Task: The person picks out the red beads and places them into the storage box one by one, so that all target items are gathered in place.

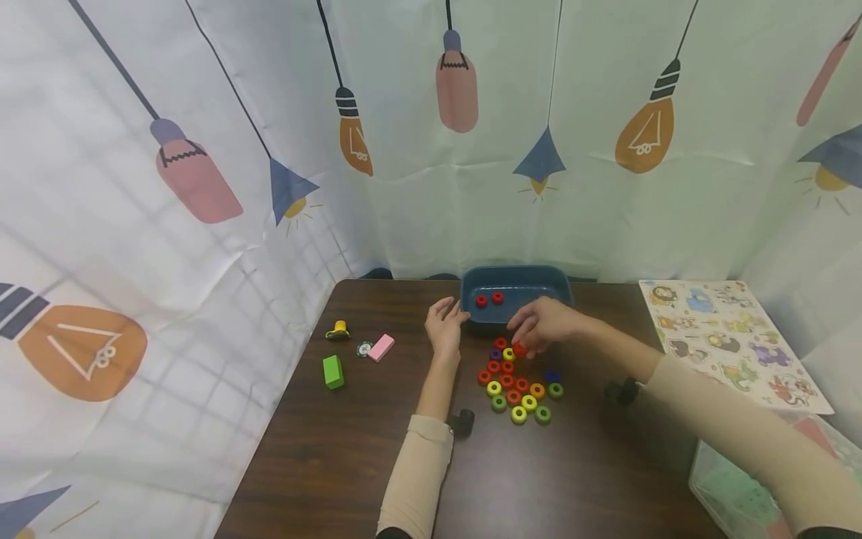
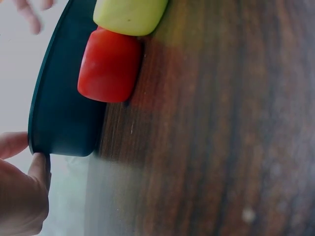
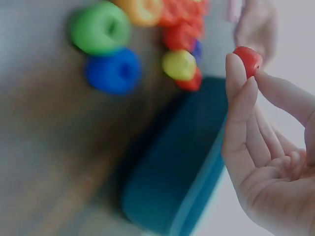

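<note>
The grip of the right hand (image 3: 273,169) is narrow, thumb and fingertips pinching one small red ring (image 3: 247,60) held up near the tray's near side. It looks light, stiff and hard to break; its smooth, rounded skin could be slippery, so opposite sides are probably the best place to take hold, with pressure kept even. The left hand (image 1: 444,329) touches the left end of the dark teal tray (image 1: 474,318) with its fingertips; whether they pinch the rim or merely rest there, I cannot tell. Inside the tray lie two red rings (image 1: 497,298). In front of it, loose coloured rings (image 1: 514,403) cluster on the worktop (image 1: 350,442), some touching, so single ones may need careful picking.
</note>
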`<state>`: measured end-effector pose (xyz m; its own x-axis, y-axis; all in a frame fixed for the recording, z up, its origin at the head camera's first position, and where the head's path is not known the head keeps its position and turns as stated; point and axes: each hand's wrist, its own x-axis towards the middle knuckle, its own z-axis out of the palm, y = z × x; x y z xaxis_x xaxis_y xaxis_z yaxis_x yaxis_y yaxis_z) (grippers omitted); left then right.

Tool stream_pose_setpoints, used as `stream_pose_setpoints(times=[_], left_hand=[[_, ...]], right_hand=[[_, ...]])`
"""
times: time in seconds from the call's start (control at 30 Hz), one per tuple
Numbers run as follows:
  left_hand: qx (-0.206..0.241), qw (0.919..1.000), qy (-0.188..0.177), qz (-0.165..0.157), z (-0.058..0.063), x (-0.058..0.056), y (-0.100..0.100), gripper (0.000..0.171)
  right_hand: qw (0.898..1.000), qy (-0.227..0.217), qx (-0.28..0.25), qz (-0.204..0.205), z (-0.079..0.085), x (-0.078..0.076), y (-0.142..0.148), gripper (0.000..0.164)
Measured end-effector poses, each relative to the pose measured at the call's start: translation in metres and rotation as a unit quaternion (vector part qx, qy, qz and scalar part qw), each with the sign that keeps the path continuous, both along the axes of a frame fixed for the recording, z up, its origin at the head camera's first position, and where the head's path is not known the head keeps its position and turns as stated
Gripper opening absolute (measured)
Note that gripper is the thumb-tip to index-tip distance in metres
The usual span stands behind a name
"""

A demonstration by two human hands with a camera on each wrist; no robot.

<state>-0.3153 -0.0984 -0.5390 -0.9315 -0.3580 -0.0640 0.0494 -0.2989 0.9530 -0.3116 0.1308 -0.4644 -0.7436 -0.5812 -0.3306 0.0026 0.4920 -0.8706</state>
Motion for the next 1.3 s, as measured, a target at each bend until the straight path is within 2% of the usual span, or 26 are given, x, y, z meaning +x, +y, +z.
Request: stream_pose_setpoints(times=[0.13,0.23,0.43,0.57,0.7,0.87,1.0,1.17,1.3], left_hand=[[-0.001,1.0,-0.006,0.0,-0.003,0.001,-0.001,0.051],[-0.001,1.0,-0.008,0.0,-0.004,0.002,0.0,0.05],[0.008,1.0,-0.001,-0.001,-0.003,0.001,0.001,0.05],[0.01,0.9999,0.0,0.002,-0.002,0.001,0.002,0.049],[0.012,0.9999,0.0,0.005,-0.005,0.001,0.003,0.049],[0.011,0.9999,0.003,0.0,-0.007,0.002,0.006,0.051],[0.011,0.9999,0.01,-0.001,-0.004,0.002,0.006,0.051],[0.014,0.9999,0.009,0.0,-0.001,0.0,0.003,0.051],[0.016,0.9999,0.005,-0.003,0.001,0.0,0.0,0.05]], right_hand=[[1.0,0.013,0.004,-0.004,0.026,-0.023,0.0,0.039],[1.0,0.009,0.015,-0.025,0.032,-0.047,-0.001,0.037],[0.997,-0.012,0.045,-0.064,0.03,-0.093,-0.008,0.038],[0.994,-0.029,0.06,-0.083,0.023,-0.112,-0.012,0.042],[0.993,-0.024,0.068,-0.09,0.011,-0.119,-0.014,0.042],[0.99,0.009,0.089,-0.106,-0.01,-0.119,-0.015,0.035],[0.988,0.029,0.102,-0.114,-0.02,-0.118,-0.017,0.032],[0.99,0.033,0.091,-0.106,-0.018,-0.117,-0.016,0.03],[0.993,0.05,0.074,-0.08,-0.008,-0.111,-0.013,0.03]])
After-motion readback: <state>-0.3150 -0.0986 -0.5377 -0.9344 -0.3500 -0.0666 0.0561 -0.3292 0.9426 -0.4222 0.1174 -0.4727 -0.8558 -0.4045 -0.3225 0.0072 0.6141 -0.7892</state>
